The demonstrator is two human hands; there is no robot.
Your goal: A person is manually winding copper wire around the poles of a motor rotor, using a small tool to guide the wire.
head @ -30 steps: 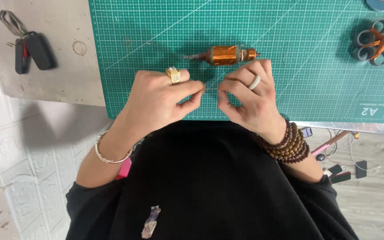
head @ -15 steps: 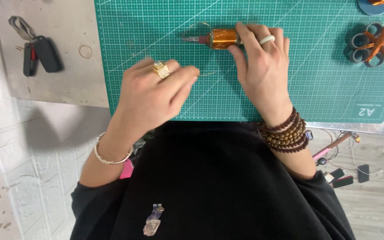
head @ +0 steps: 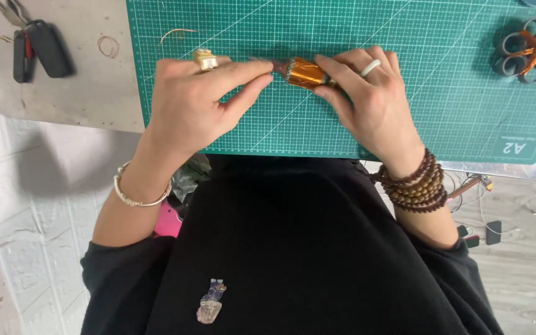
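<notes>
Gripping copper-wire spool [head: 305,72] on green cutting mat [head: 417,118], right hand [head: 370,102] fingers closed around its right end. Left hand [head: 196,102], earlier resting lower on mat, now raised to spool's dark tip, thumb and forefinger pinched shut there; whether wire is caught, cannot tell. Car keys [head: 32,40] lie on tabletop, left.
</notes>
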